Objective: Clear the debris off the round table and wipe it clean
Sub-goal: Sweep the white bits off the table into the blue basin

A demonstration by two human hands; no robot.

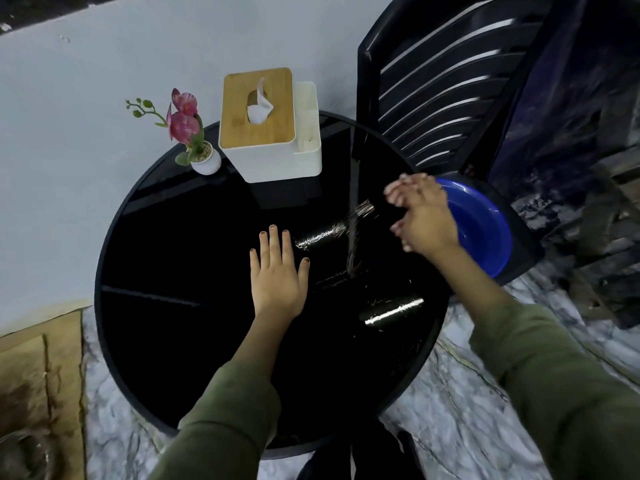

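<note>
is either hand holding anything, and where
Left hand lies flat on the round table, holding nothing. Right hand is blurred by the blue bowl; whether its fingers hold anything cannot be told.

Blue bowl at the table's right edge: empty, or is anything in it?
Looks empty: the visible inside of the blue bowl is plain blue, but the right hand hides part of it.

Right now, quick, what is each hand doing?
Left hand: open, flat on the round table.
Right hand: blurred, cannot tell.
</note>
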